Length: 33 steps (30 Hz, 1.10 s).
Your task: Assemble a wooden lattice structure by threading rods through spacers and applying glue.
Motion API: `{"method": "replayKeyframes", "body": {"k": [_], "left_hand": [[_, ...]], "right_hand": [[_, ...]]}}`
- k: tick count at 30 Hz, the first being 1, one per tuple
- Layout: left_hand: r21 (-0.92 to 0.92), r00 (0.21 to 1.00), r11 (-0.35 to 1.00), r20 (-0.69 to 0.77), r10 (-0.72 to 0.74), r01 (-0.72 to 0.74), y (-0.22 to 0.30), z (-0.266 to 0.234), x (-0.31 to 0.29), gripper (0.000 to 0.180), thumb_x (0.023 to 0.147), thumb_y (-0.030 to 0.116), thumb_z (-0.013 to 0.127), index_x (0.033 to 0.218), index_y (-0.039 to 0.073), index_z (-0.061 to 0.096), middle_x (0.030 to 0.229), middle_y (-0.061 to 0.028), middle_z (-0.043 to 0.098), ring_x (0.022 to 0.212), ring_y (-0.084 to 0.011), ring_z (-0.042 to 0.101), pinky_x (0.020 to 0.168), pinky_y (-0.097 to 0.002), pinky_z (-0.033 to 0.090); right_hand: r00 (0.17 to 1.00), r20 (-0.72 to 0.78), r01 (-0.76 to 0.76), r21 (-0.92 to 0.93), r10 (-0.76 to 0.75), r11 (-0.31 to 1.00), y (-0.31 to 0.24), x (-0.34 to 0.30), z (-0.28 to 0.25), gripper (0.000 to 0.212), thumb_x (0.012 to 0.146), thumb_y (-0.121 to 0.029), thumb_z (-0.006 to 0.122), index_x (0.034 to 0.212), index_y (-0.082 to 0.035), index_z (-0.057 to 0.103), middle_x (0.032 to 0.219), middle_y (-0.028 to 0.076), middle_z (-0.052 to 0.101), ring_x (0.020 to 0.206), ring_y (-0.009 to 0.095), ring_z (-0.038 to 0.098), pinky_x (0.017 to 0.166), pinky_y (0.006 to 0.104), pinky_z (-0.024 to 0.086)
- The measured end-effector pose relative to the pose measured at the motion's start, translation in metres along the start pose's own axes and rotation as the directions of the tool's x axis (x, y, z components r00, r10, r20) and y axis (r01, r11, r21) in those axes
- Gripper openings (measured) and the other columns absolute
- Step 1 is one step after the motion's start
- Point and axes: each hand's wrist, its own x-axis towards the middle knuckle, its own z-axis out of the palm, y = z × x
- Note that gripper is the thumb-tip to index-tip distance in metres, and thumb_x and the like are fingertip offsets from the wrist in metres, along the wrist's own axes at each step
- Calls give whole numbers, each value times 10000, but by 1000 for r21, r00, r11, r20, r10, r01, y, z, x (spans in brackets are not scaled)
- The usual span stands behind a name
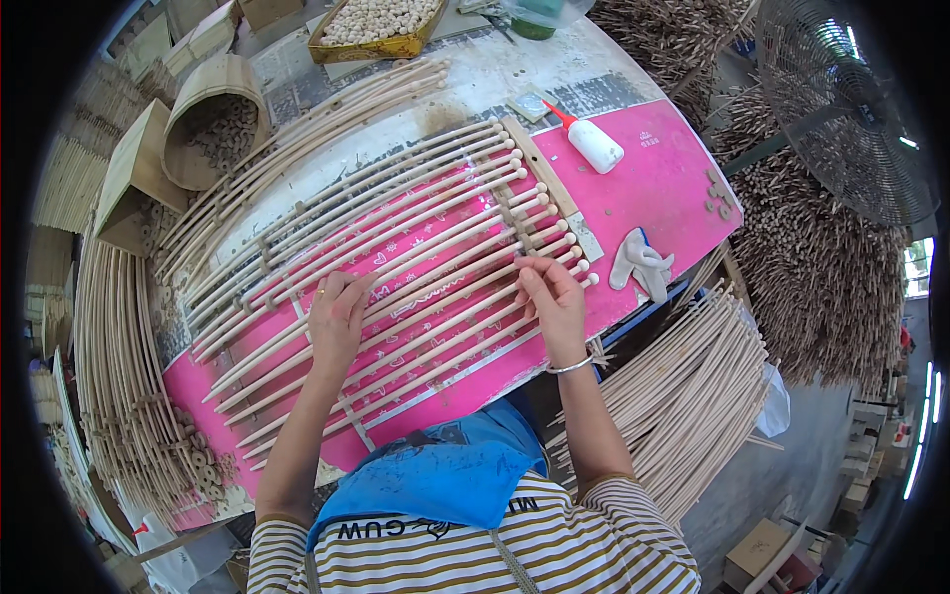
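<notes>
Slender wooden sticks with ball ends [445, 259] lie side by side, slanting across a pink board [653, 178]. My left hand [338, 315] is closed over the middle of the row, fingers curled round a stick. Close to the ball ends, my right hand [552, 297] pinches a stick between thumb and fingers; its fingertips partly cover the sticks below. Small brown wooden rings [526, 234] sit on several sticks near the balls, and more appear farther left along them. A wooden strip [539, 166] lies beside the ball ends.
A white glue bottle with a red nozzle [596, 147] and a white glove [643, 265] lie to the right. A wooden tub of rings [216, 124] is at the left. Beyond are a tray of wooden balls [376, 22] and a fan [849, 104]. Loose sticks [673, 396] are piled at lower right.
</notes>
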Motion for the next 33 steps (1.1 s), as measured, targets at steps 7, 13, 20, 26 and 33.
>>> {"method": "replayKeyframes", "body": {"k": [7, 13, 20, 26, 33], "left_hand": [[-48, 1000, 999, -21, -5, 4, 4, -2, 2, 292, 901, -8, 694, 1179, 60, 756, 981, -98, 617, 964, -297, 603, 836, -427, 487], [-79, 1000, 997, -12, 12, -13, 5, -6, 4, 312, 886, -31, 684, 1178, 55, 752, 989, -101, 618, 963, -303, 600, 836, -430, 486], [-104, 999, 995, 37, -4, 8, 3, -3, 4, 315, 900, -38, 656, 1191, 49, 740, 989, -112, 608, 964, -314, 595, 838, -442, 482], [-80, 998, 997, 69, -8, 13, -2, -4, 6, 281, 930, 0, 634, 1186, 46, 742, 991, -112, 612, 976, -313, 602, 857, -435, 485], [29, 999, 999, 36, 37, -38, -3, 2, 7, 288, 912, 21, 663, 1186, 55, 747, 1002, -102, 623, 986, -309, 609, 868, -434, 496]], "right_hand": [[856, 117, 431, -701, -504, 568, -22, 61, -5, 320, 894, -82, 757, 1211, -124, 744, 929, 64, 625, 829, 220, 655, 704, 345, 524], [777, 337, 532, -803, -532, 269, -23, 88, -3, 350, 821, -126, 802, 1160, -199, 763, 910, 43, 578, 875, 242, 641, 691, 394, 522], [776, 369, 551, -791, -512, 266, -17, 95, -10, 321, 816, -111, 797, 1125, -194, 762, 891, 45, 569, 862, 240, 643, 697, 393, 525], [806, 350, 528, -790, -477, 313, -16, 100, -9, 298, 809, -101, 800, 1089, -196, 758, 889, 47, 580, 863, 250, 652, 709, 401, 531], [906, 256, 401, -777, -338, 486, -18, 101, -13, 314, 814, -76, 789, 1109, -178, 754, 870, 48, 590, 792, 228, 655, 703, 389, 539]]}}
